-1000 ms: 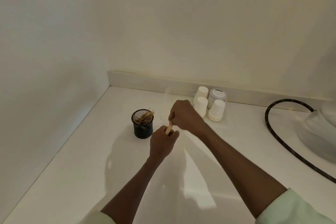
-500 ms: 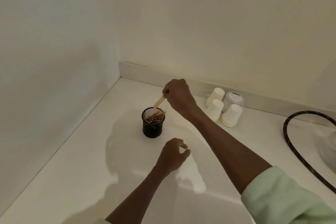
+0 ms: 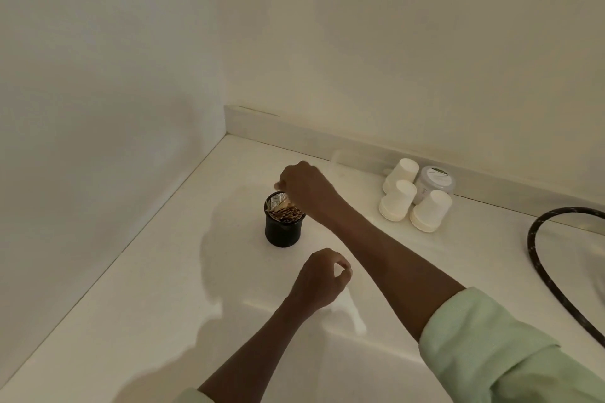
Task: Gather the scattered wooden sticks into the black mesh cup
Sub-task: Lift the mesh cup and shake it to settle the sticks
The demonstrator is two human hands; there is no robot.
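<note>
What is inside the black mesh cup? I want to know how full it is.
The black mesh cup holds a bundle of thin wooden sticks up near its rim. The right hand covers the far rim, hiding what lies beneath.

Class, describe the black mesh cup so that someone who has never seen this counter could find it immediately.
Start at the corner where the two walls meet the white counter. Just out from that corner stands the black mesh cup, under the right hand. Unlike the white paper cups to its right, it is dark, upright and full of wooden sticks.
</note>
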